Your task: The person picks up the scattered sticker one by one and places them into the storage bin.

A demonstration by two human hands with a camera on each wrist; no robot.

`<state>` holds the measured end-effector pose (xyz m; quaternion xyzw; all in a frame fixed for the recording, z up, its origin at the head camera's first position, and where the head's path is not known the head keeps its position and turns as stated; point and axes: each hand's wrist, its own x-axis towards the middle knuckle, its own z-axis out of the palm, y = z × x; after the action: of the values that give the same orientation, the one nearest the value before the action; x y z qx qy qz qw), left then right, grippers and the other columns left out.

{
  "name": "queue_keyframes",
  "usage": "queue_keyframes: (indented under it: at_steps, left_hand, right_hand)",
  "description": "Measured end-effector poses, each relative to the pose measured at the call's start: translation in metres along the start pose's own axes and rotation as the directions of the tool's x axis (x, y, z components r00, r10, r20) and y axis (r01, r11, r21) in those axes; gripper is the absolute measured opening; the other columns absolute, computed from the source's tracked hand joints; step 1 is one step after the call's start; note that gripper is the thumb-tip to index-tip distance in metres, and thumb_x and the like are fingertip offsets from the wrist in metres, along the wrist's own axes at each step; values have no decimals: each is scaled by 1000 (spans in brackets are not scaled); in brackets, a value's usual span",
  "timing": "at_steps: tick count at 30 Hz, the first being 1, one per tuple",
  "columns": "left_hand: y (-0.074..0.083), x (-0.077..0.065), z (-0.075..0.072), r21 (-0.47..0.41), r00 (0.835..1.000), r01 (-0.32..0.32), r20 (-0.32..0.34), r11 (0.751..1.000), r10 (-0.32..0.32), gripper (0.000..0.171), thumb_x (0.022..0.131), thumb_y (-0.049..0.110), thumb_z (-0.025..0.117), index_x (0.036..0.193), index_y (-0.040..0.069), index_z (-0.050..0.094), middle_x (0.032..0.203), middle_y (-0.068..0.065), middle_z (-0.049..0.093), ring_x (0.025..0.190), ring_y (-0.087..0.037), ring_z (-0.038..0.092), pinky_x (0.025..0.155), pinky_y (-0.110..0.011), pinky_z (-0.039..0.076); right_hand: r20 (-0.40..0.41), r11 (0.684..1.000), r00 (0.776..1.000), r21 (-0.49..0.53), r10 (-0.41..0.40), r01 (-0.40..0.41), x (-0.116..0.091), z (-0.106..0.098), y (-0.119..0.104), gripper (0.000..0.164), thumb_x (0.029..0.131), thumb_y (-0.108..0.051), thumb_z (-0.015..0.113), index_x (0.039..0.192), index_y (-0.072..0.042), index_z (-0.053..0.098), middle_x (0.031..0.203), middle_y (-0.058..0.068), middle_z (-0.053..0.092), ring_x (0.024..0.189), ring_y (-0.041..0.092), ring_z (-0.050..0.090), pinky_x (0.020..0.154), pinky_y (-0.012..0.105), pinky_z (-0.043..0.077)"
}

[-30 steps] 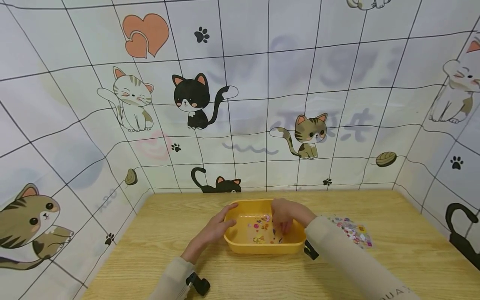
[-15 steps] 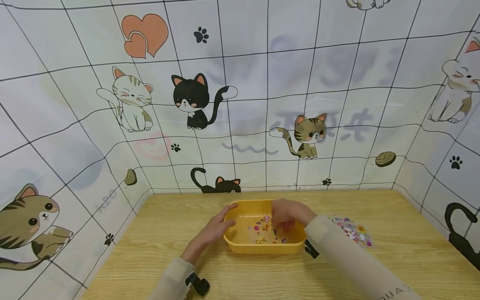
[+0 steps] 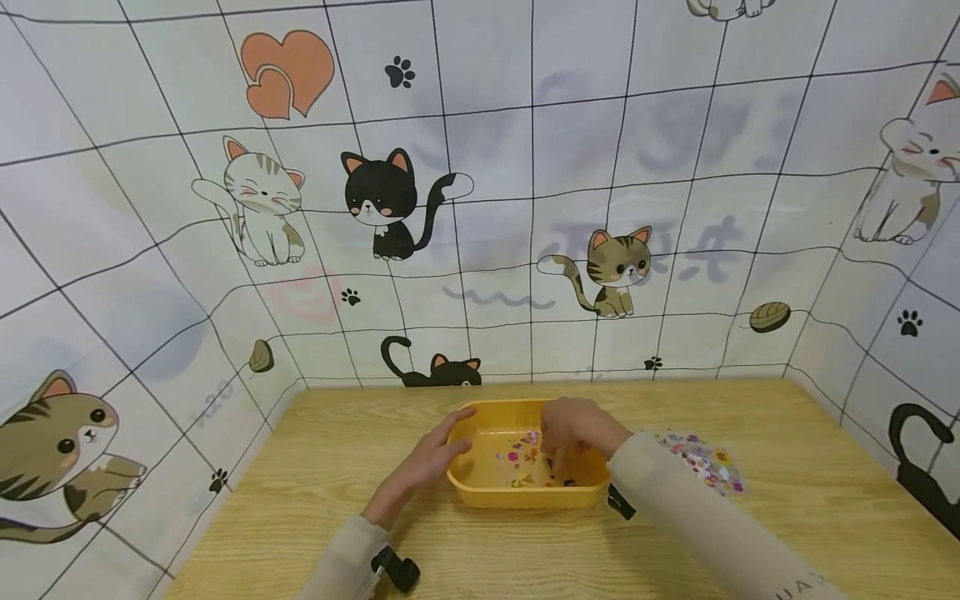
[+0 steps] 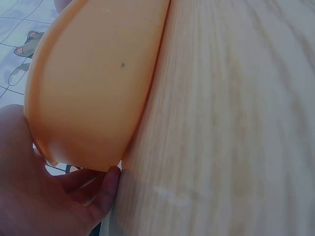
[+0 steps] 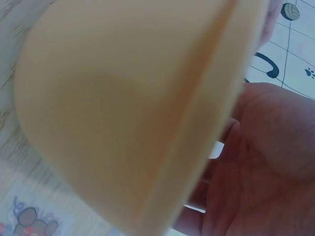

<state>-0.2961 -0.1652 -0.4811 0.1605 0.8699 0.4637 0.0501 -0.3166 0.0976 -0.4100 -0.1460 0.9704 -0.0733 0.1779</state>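
Observation:
A yellow plastic basin (image 3: 525, 498) stands on the table, with small colourful stickers (image 3: 513, 456) spread over its floor. My left hand (image 3: 431, 454) grips the basin's left end, thumb over the rim and fingers along the outside; in the left wrist view fingertips (image 4: 112, 174) touch its lower wall. Inside the right half, my right hand (image 3: 573, 425) reaches down with a finger pointing at the floor among the stickers. Its fingertips are hidden behind the basin wall (image 5: 98, 123) in the right wrist view, so I cannot tell whether they pinch anything.
A clear sheet of colourful stickers (image 3: 708, 467) lies on the wooden table (image 3: 315, 483) right of the basin, partly behind my right sleeve (image 3: 690, 508). A cat-patterned wall covering (image 3: 495, 250) encloses the back and sides. Black camera mounts (image 3: 395, 569) sit on both wrists.
My right hand has shifted slightly left and up inside the basin, and one finger now points straighter down. The left hand keeps its grip on the basin.

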Motion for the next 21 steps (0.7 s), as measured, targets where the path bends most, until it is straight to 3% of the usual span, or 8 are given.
queue_keyframes:
  at_steps: [2,5,8,14,21]
  left_hand:
    - [-1,0,-1,6,1000,-1,-2,1000,1,54,102,22,53,155,21,45,167,-11,36,154,-40,32,123,-63,27]
    - [-3,1,-1,13,1000,1,3,1000,-1,54,102,23,53,156,21,44,167,-11,36,154,-40,32,122,-63,28]
    - [-3,2,-1,12,1000,-3,9,1000,3,54,103,22,52,156,21,44,168,-12,35,155,-41,31,122,-64,27]
    - [-2,2,-1,5,1000,-3,7,1000,3,54,103,22,52,157,19,43,168,-12,34,155,-40,30,123,-64,26]
    - [-1,-1,0,14,1000,0,10,1000,0,53,104,22,52,156,21,43,168,-11,34,155,-41,30,122,-65,26]
  right_hand:
    - [-29,1000,999,-12,-22,22,0,-2,0,43,94,-24,72,57,-18,52,51,-5,36,46,16,54,42,25,35]
    - [-79,998,995,7,-64,64,-4,-8,2,41,97,-26,70,59,-16,57,53,-4,44,52,19,64,44,24,36]
    - [-121,990,985,54,-121,128,-11,-17,10,28,98,-28,70,75,-12,72,62,1,61,61,23,71,47,25,42]
    - [-204,960,959,159,-198,232,-32,-34,32,19,100,-25,67,99,-9,76,74,7,72,58,19,69,55,29,53]
    - [-305,920,912,194,-273,340,-56,-38,61,17,102,-22,64,99,-9,75,75,4,70,57,14,65,57,28,53]
